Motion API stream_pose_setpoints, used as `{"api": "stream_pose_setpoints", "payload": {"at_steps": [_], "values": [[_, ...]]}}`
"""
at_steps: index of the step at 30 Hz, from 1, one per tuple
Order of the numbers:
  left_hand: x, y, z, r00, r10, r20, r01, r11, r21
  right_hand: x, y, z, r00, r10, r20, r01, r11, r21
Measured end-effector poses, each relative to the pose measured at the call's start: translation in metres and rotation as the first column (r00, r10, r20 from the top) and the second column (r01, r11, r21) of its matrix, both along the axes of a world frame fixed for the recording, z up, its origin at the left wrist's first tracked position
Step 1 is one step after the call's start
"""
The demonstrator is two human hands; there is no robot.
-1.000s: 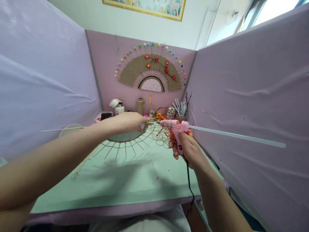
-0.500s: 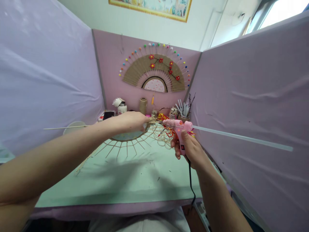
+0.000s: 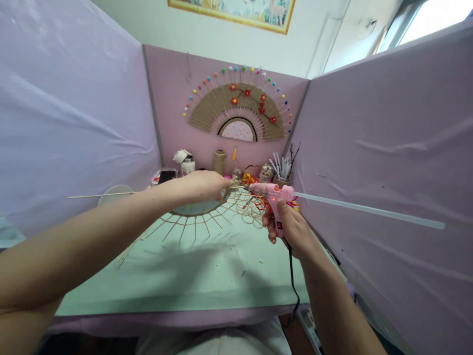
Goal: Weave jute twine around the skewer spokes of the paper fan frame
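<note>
My right hand is wrapped around a pink hot glue gun with a lit orange light. A long translucent glue stick juts from its back, and a black cord hangs below. My left hand reaches over a round piece with thin spokes; its fingers are mostly hidden behind the hand. A thin wooden stick runs behind the left forearm and appears to come out at the fingertips, its end close to the gun's nozzle. The fingers look closed on it.
Tangled twine loops lie beside the spoked piece. Behind stand a white jar, a twine spool and a pot of glue sticks. A decorated fan hangs on the pink back panel. Side panels enclose the green tabletop.
Both hands, the glue gun and the stick hold nearly the same place. The whole view has shifted very slightly.
</note>
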State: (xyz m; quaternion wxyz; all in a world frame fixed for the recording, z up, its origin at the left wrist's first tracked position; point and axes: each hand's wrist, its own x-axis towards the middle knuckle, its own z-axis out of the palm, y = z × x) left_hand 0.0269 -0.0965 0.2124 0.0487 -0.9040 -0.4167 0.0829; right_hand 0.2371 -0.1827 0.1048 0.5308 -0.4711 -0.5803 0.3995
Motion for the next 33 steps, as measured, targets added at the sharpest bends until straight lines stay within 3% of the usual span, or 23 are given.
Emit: {"api": "stream_pose_setpoints", "payload": {"at_steps": [33], "values": [[0.0014,-0.0019,0.0020,1.000,0.000,-0.012,0.000,1.000,-0.011,-0.0033,0.0015,0.0033,0.999,-0.025,-0.039,0.024,0.999,-0.032]]}}
